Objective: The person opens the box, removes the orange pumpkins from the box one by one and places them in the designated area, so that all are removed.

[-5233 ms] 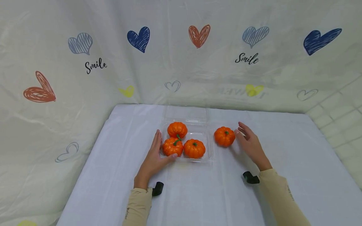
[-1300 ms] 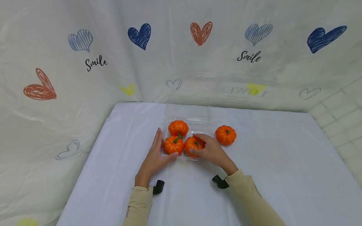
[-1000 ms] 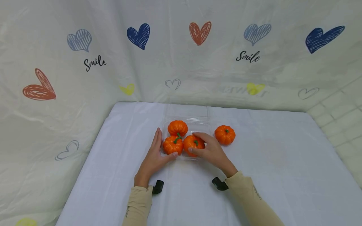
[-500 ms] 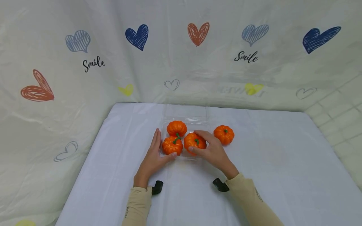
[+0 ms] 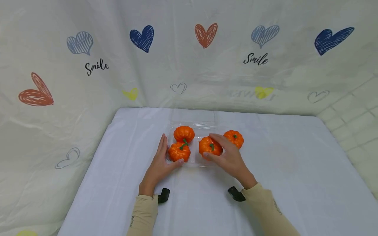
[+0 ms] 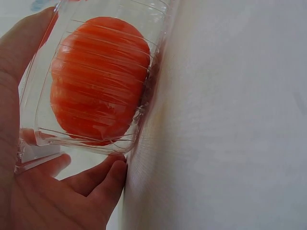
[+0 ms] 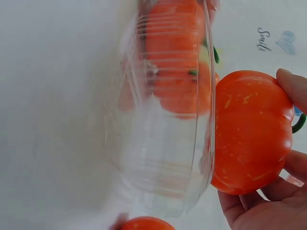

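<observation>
Behind the far edge of the white tabletop (image 5: pixel 289 160), pale sheeting (image 5: pixel 174 59) printed with hearts and "Smile". Toward that edge, slightly left of its middle, a clear container (image 5: pixel 191 166), clear lid (image 5: pixel 194 116) folded back. With the right hand (image 5: pixel 229 159), grips an orange pumpkin (image 5: pixel 205 144) between thumb and fingers, at rim height on the container's right side; cannot tell whether touching the rim. With the left hand (image 5: pixel 160 167), fingers straight, rests against the container's left wall, thumb along the near rim. Inside, at left, a rear pumpkin (image 5: pixel 184 133) and a front pumpkin (image 5: pixel 178 152). Just outside, at right, a fourth pumpkin (image 5: pixel 237 138)
</observation>
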Available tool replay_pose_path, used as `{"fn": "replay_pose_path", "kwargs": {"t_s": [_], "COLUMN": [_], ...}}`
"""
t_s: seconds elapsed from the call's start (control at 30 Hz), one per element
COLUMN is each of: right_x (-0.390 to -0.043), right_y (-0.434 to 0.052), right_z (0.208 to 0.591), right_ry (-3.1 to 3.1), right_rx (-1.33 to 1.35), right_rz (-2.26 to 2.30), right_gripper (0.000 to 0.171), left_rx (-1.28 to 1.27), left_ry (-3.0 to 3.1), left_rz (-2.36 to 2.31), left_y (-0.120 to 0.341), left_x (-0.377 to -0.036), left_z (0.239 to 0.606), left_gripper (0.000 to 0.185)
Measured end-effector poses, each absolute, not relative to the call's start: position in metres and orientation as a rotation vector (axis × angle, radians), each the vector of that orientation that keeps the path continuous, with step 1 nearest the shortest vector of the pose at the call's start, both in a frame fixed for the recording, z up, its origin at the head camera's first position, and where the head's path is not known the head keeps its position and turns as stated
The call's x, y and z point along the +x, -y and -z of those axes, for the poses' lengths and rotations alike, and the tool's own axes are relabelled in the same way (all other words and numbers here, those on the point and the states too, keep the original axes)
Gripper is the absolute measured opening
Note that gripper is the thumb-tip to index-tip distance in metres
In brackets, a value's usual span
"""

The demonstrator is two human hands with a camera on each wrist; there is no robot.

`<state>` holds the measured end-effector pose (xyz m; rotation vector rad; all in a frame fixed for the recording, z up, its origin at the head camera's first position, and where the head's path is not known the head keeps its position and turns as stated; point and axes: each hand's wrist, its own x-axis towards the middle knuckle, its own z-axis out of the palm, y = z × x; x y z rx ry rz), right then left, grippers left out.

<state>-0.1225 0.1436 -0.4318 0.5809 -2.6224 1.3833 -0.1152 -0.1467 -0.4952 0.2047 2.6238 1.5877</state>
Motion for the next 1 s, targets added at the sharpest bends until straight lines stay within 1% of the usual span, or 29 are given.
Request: {"fn": "replay_pose_path", "kwargs": {"t_s": [0.5, 1.0], "right_x": [-0.114, -0.105], "right_y": [-0.169, -0.198], "right_z": [0.430, 0.436], "right_ry": [2.626, 2.570], "right_rx": [0.540, 0.489], "right_rz": [-1.288, -1.273], "right_gripper": [0.065, 0.063], "left_rx": [0.189, 0.211], "left_ry": [-2.622, -2.644], "left_rz": [-1.587, -1.564], "left_y": [0.147, 0.147], "left_x": [-0.116, -0.117], "left_z": [0.496, 0.499], "left_gripper": [0.124, 0.123]}}
